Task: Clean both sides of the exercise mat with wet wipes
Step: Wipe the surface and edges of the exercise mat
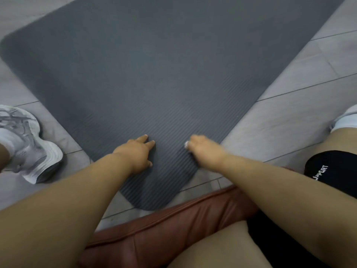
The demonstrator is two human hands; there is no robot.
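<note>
The dark grey ribbed exercise mat (154,78) lies flat on the tiled floor, turned diagonally, with one rounded corner pointing toward me. My left hand (138,153) rests palm down on that near corner, fingers apart, holding nothing. My right hand (202,149) is blurred and sits at the mat's right edge, close to the same corner, with its fingers curled. A small white patch shows at its fingertips; I cannot tell whether it is a wipe or nails. No wet wipe is clearly visible anywhere.
I sit on a brown leather seat (164,229) just behind the mat's corner. My white sneaker (27,144) stands on the tiles at the left. My right knee wears a black support band (332,171). Grey floor tiles (289,117) surround the mat.
</note>
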